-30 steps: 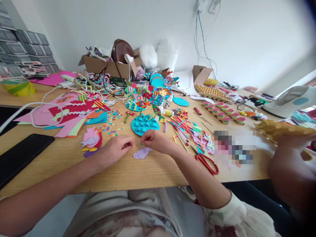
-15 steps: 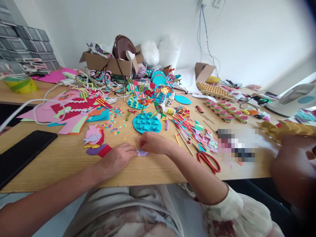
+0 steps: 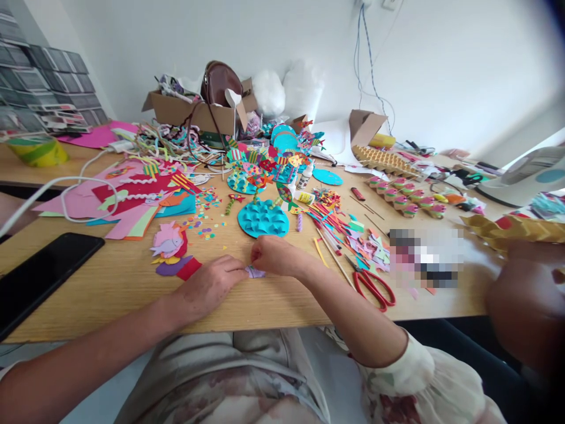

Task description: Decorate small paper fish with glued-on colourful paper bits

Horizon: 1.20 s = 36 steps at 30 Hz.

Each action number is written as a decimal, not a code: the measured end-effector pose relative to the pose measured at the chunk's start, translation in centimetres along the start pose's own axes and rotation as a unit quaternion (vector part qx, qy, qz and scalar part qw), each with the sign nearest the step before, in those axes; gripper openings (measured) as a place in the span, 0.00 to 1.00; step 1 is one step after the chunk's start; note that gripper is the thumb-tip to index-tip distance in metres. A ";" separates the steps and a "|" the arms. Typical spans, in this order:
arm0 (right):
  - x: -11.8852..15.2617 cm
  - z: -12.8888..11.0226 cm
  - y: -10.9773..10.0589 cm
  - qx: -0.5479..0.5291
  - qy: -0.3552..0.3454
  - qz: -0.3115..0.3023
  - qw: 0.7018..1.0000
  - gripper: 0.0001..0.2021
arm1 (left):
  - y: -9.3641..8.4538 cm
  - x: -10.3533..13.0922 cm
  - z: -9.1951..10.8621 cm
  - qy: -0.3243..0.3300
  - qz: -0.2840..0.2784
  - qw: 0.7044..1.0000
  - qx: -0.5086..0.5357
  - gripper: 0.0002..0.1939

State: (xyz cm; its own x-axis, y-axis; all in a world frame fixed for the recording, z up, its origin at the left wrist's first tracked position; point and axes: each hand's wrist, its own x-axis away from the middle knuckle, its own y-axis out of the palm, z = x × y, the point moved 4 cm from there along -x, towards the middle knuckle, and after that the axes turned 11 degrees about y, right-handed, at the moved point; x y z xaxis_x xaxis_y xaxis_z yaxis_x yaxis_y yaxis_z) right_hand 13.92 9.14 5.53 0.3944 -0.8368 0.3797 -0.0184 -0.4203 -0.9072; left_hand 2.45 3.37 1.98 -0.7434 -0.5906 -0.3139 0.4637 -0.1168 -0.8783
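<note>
A small lilac paper cutout point(image 3: 256, 272) lies on the table between my hands, partly covered by them. My left hand point(image 3: 214, 284) rests on the tabletop with its fingers together, their tips holding the cutout's left edge. Above the cutout, my right hand point(image 3: 271, 256) is closed with curled fingers; what it pinches is hidden. Just beyond it stands a round turquoise base point(image 3: 263, 219) with raised scallops and a paper fish point(image 3: 286, 194) on a stalk. Beside my left hand lie a red paper piece point(image 3: 189, 268) and stacked fish cutouts point(image 3: 168, 241).
Red-handled scissors point(image 3: 375, 288) lie right of my right arm, near paper scraps point(image 3: 368, 250). A black phone point(image 3: 48, 277) is at the left. Small glue bottles point(image 3: 305, 176) stand farther back. At the right edge, another person's hand point(image 3: 525, 288) is near folded yellow card point(image 3: 507, 229).
Both hands stay at the lilac cutout, with barely any shift of the fingers. The view has moved slightly.
</note>
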 end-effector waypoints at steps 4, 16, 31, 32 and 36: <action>0.1 0.0 0.1 -0.004 0.005 0.007 1.000 0.11 | 0.0 0.0 0.0 -0.012 0.007 1.000 0.007 0.17; -0.1 0.1 0.4 -0.002 0.018 0.012 1.000 0.10 | 0.0 -0.1 -0.1 -0.026 0.005 0.999 0.021 0.17; -0.2 0.3 0.4 0.007 0.006 0.043 0.999 0.09 | 0.1 0.0 0.1 0.007 -0.011 1.000 -0.021 0.17; -0.1 0.4 0.2 0.003 0.002 0.043 0.999 0.09 | 0.1 0.0 0.1 0.014 -0.004 1.000 -0.028 0.17; 0.3 0.7 -0.3 -0.012 -0.016 0.042 0.999 0.11 | 0.1 0.1 0.1 0.047 0.016 0.997 -0.056 0.17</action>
State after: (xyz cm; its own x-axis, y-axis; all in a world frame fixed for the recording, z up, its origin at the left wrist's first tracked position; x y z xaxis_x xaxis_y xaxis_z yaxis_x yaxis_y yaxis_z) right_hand 14.71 9.24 5.84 0.4194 -0.8581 0.2963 -0.0750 -0.3580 -0.9307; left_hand 2.46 3.21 1.86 -0.7741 -0.5140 -0.3695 0.4344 -0.0067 -0.9007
